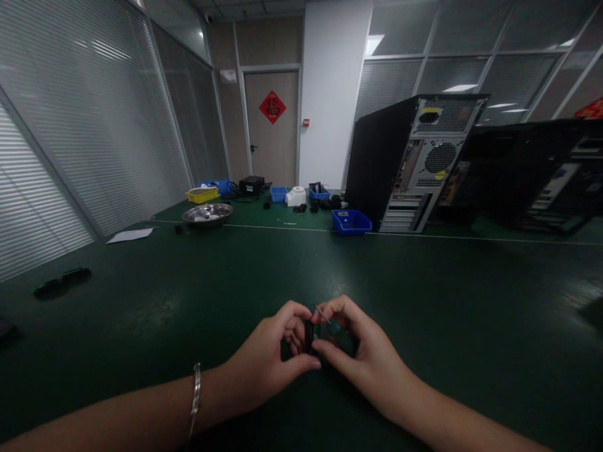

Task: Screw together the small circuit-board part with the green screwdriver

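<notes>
My left hand [282,345] is closed, thumb and fingertips around a small black part [308,336] with a flat edge. Facing it, my right hand [360,345] is also closed, its thumb and fingertips meeting the left hand's at this part. A small greenish piece with a thin metal shaft [323,314] lies in the right hand's grip, the shaft pointing up and left; its kind cannot be made out. Fingers and shadow hide much of both pieces. Both hands are just above the green tabletop [264,270].
A metal bowl [207,215], a yellow tray [202,195] and a blue bin [351,223] stand farther back. At right rises a black computer tower [384,160]; another open case [532,169] is beside it. Dark glasses-like objects [62,282] and white paper [130,235] lie left.
</notes>
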Available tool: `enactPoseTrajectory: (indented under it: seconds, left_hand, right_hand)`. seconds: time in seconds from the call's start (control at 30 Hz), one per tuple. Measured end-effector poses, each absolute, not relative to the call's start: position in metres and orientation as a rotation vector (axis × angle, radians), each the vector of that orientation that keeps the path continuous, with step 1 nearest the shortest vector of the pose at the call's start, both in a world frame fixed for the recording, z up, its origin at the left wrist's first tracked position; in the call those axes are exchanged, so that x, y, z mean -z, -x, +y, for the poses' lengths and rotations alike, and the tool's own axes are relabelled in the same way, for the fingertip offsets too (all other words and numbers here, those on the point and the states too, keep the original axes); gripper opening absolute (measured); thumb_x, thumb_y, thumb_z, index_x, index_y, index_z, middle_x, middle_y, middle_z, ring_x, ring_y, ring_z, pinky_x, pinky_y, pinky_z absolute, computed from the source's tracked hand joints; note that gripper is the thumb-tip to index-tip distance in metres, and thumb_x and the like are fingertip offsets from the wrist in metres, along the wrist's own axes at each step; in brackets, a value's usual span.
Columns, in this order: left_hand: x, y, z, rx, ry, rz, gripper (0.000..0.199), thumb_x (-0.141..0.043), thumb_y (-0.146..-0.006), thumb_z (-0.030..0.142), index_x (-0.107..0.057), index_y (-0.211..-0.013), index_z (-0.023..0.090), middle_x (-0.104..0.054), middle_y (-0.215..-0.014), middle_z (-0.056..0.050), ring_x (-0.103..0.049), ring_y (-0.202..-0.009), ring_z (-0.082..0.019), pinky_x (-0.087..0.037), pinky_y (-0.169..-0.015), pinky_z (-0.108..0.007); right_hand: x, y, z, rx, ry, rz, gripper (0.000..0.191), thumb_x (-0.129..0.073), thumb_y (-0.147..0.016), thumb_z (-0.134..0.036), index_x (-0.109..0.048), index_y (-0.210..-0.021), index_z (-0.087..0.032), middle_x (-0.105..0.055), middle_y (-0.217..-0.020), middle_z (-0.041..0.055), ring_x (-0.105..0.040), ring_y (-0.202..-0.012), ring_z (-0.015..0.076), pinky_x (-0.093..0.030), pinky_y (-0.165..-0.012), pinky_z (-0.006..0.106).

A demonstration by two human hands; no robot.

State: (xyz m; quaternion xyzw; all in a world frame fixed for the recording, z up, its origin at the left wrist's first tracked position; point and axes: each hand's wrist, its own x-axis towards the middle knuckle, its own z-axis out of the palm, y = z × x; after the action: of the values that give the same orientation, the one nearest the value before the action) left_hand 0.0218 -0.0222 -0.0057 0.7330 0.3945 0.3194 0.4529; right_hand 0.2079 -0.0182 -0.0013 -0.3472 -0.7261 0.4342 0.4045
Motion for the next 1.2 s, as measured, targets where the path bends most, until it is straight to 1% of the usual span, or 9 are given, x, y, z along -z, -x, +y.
enactPoseTrajectory:
  seconds: [0.27, 0.4, 0.53, 0.67, 0.73, 0.83, 1.0, 1.1, 1.2]
  left_hand:
    - [0.005, -0.023, -0.022, -0.804, -1.764, 0.975, 0.04, -0.07, -0.072, 0.026, -0.046, -0.102, 0.018, -0.057, -0.08, 0.001, -0.056, -0.073, -0.014, -0.045, -0.068, -0.028]
    - [0.005, -0.023, -0.022, -0.802, -1.69, 0.931, 0.04, -0.071, -0.071, 0.023, -0.045, -0.101, 0.017, -0.059, -0.081, 0.0, -0.057, -0.075, -0.014, -0.045, -0.07, -0.029]
    - [0.008, -0.024, -0.022, -0.831, -1.564, 0.852, 0.038, -0.069, -0.073, 0.016, -0.043, -0.101, 0.017, -0.06, -0.087, -0.003, -0.059, -0.079, -0.015, -0.046, -0.071, -0.03]
    - [0.01, -0.026, -0.021, -0.875, -1.376, 0.701, 0.038, -0.067, -0.073, 0.01, -0.042, -0.101, 0.017, -0.06, -0.1, -0.006, -0.06, -0.086, -0.015, -0.046, -0.077, -0.031]
    - [0.01, -0.027, -0.02, -0.897, -1.29, 0.63, 0.034, -0.065, -0.076, 0.01, -0.042, -0.101, 0.017, -0.059, -0.102, -0.007, -0.06, -0.088, -0.016, -0.046, -0.08, -0.034]
    - [0.008, -0.029, -0.018, -0.928, -1.235, 0.607, 0.023, -0.06, -0.081, 0.015, -0.043, -0.097, 0.015, -0.06, -0.098, -0.008, -0.061, -0.082, -0.015, -0.048, -0.077, -0.035]
    - [0.007, -0.028, -0.016, -0.957, -1.249, 0.636, 0.018, -0.059, -0.082, 0.016, -0.044, -0.092, 0.015, -0.063, -0.093, -0.007, -0.061, -0.079, -0.014, -0.047, -0.071, -0.03]
    - [0.006, -0.027, -0.014, -0.966, -1.27, 0.662, 0.017, -0.057, -0.083, 0.016, -0.045, -0.094, 0.015, -0.064, -0.092, -0.007, -0.061, -0.081, -0.015, -0.046, -0.073, -0.03]
    - [0.005, -0.022, -0.008, -0.999, -1.285, 0.7, 0.026, -0.056, -0.083, 0.018, -0.044, -0.106, 0.017, -0.065, -0.095, -0.007, -0.062, -0.083, -0.017, -0.045, -0.076, -0.033]
  right_hand:
    - [-0.004, -0.206, -0.019, -1.21, 0.86, -1.746, 0.021, -0.066, -0.078, -0.015, -0.048, -0.088, -0.02, -0.061, -0.094, 0.0025, -0.059, -0.092, 0.0177, -0.047, -0.081, 0.03]
    - [-0.006, -0.206, -0.019, -1.233, 0.873, -1.72, 0.02, -0.066, -0.078, -0.015, -0.049, -0.087, -0.019, -0.063, -0.094, 0.0025, -0.06, -0.092, 0.0175, -0.046, -0.082, 0.03]
    - [-0.004, -0.206, -0.021, -1.178, 0.879, -1.751, 0.019, -0.065, -0.079, -0.013, -0.05, -0.087, -0.02, -0.063, -0.095, 0.0015, -0.06, -0.093, 0.0165, -0.046, -0.083, 0.028]
    - [0.0, -0.209, -0.021, -1.042, 0.874, -1.833, 0.018, -0.063, -0.08, -0.013, -0.051, -0.09, -0.021, -0.063, -0.095, 0.0009, -0.06, -0.092, 0.0159, -0.047, -0.08, 0.027]
    - [0.001, -0.21, -0.019, -0.988, 0.857, -1.849, 0.017, -0.063, -0.081, -0.014, -0.051, -0.09, -0.021, -0.062, -0.095, 0.0009, -0.06, -0.091, 0.0154, -0.047, -0.079, 0.026]
    - [0.001, -0.212, -0.018, -0.958, 0.837, -1.86, 0.015, -0.062, -0.082, -0.016, -0.051, -0.09, -0.021, -0.062, -0.093, 0.0007, -0.061, -0.086, 0.0145, -0.048, -0.075, 0.024]
    - [0.001, -0.212, -0.02, -0.977, 0.778, -1.938, 0.013, -0.059, -0.084, -0.015, -0.052, -0.093, -0.02, -0.064, -0.085, 0.0008, -0.063, -0.084, 0.0151, -0.049, -0.077, 0.026]
    - [0.0, -0.211, -0.021, -0.95, 0.757, -1.986, 0.012, -0.058, -0.084, -0.015, -0.052, -0.094, -0.02, -0.064, -0.095, 0.0034, -0.062, -0.091, 0.0157, -0.048, -0.081, 0.027]
    - [0.0, -0.213, -0.02, -0.935, 0.759, -1.971, 0.015, -0.055, -0.086, -0.016, -0.052, -0.1, -0.021, -0.06, -0.113, 0.0065, -0.057, -0.105, 0.0174, -0.046, -0.088, 0.029]
